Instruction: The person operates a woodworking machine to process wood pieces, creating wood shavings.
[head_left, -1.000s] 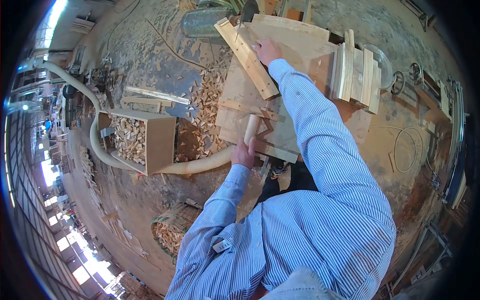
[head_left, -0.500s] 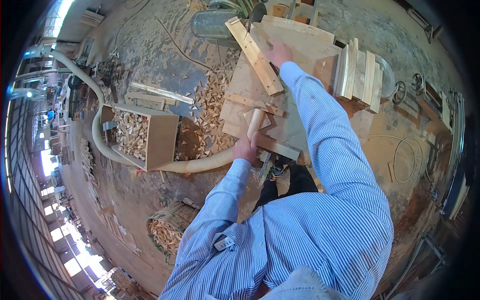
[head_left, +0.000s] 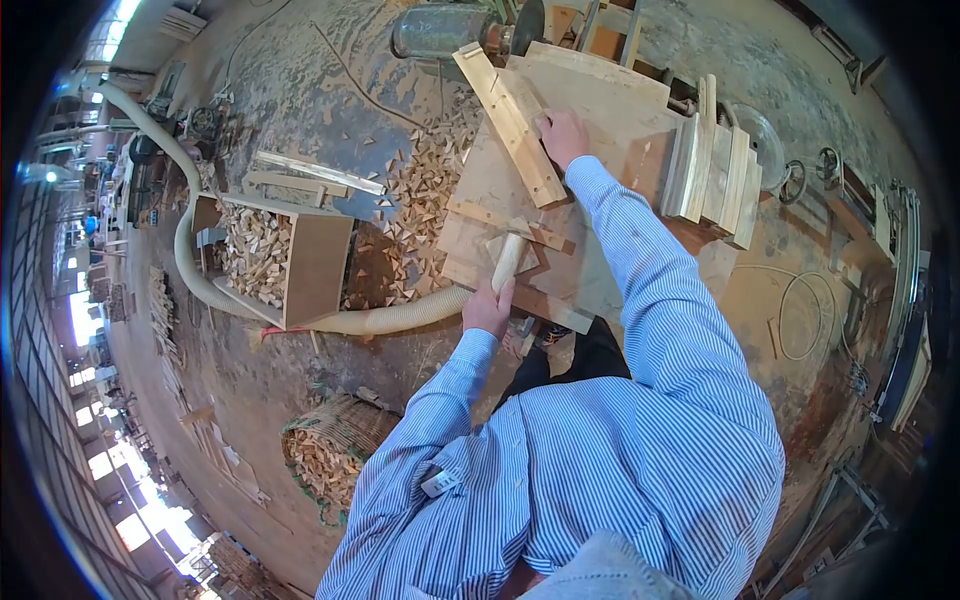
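While my left hand [head_left: 487,310] clasps the wooden handle [head_left: 508,262], I judge this positioning, next needing steadiness; whether my right hand [head_left: 565,138] grips the drilled board [head_left: 512,132], I can't tell.

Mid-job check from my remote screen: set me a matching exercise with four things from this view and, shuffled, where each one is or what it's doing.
1. Left hand
2. Woven basket
3. Long pale wooden bar
4. Row of pale wooden boards

A. Along the right side of the brown wooden table
B. On the floor, holding small wood offcuts
C. Wrapped around a pale wooden cylinder
D. Lying slanted, beside the right hand

Pairs: 1-C, 2-B, 3-D, 4-A
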